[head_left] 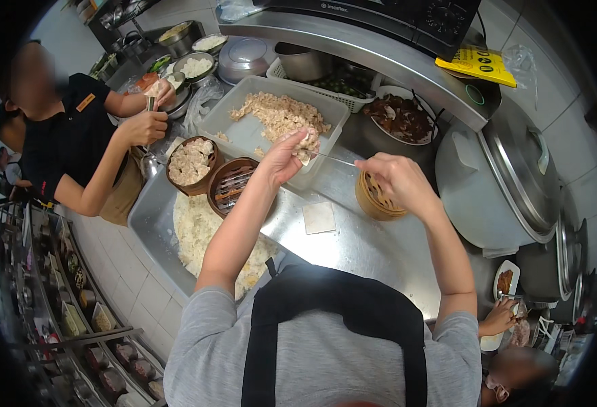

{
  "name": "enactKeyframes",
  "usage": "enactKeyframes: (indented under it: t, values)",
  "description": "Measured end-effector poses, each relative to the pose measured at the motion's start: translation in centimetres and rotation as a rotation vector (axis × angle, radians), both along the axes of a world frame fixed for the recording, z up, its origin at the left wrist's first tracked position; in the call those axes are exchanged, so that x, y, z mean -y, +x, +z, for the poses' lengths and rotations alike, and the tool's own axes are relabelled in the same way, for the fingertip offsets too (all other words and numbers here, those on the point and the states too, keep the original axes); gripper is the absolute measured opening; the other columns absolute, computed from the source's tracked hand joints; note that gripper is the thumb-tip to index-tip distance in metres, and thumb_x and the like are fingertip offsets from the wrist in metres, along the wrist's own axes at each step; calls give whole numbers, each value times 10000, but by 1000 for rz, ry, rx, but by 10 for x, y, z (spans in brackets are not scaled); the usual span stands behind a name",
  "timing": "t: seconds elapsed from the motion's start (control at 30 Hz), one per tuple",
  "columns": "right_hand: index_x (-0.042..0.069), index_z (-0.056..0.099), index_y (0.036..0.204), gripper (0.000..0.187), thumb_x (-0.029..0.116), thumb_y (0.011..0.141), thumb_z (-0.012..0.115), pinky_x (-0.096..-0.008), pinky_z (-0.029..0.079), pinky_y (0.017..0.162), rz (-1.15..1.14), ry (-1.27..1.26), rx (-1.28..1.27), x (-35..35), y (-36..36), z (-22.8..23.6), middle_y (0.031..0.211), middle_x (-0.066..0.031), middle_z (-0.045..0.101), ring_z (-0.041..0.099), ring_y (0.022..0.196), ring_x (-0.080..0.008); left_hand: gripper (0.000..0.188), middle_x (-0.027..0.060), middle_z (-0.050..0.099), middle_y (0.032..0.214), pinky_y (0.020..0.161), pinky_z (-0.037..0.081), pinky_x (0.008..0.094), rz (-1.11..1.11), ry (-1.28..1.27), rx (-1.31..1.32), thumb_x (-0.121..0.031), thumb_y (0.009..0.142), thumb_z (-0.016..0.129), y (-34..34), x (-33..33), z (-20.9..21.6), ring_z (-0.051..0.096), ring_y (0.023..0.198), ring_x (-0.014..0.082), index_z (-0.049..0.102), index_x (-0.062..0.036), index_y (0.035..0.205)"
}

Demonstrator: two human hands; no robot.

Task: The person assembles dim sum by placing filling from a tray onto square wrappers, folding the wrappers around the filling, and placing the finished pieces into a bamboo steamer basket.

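Steel surface (380, 247) beneath, left grip (283, 160) cradling filled wrapper (307, 145), right grip (401, 182) pinching thin tool (335, 159): best press gently over tub's (234, 112) near edge.

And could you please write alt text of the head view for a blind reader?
The person's left grip holds a lump of pale mixture; the right grip holds a thin metal tool pointed at it. Ahead lie a tray of similar mixture and round steamers; a co-worker stands at left.

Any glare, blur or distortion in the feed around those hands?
Head view: bright glare on the steel table; the steel shelf bows with fisheye distortion; left hand and right hand look reasonably clear; the thin tool is too fine to judge for sharpness.
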State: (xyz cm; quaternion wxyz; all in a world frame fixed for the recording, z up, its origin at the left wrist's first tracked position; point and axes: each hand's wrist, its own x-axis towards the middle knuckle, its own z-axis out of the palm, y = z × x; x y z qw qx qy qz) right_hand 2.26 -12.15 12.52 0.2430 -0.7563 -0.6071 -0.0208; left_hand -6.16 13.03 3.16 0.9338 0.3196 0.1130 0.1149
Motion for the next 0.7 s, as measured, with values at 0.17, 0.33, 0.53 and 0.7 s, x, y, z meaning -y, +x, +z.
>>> enactKeyframes:
  t: [0.17,0.33,0.53,0.7]
  values:
    - [15,672,1034,366,-70,704,539,-354,504,698,61,-250,-175,-28,38,22,846,-160,662,635,750,-271,233,48,628,991,817,526,322,-287,426,-45,-205,922,601,12,-16,7,622,897,165,594,-33,1077]
    - [47,688,1035,316,-29,782,515,-392,513,749,120,-327,-82,-51,56,42,919,-148,687,653,830,-316,227,48,639,1006,809,527,309,-303,400,-27,-198,920,602,31,-27,-2,624,888,158,603,-40,1083]
    - [73,697,1012,275,-3,799,543,-410,517,780,133,-413,15,-66,60,36,959,-127,688,652,876,-307,240,68,638,1003,793,535,320,-96,229,-43,-199,933,581,51,-44,-18,625,878,176,590,-25,1098]
    - [58,689,1017,311,-32,765,529,-399,513,764,70,-339,-6,-63,52,22,930,-126,675,641,867,-302,295,88,627,984,784,542,334,-86,-27,73,-217,951,550,51,-74,-25,625,871,195,546,-10,1161]
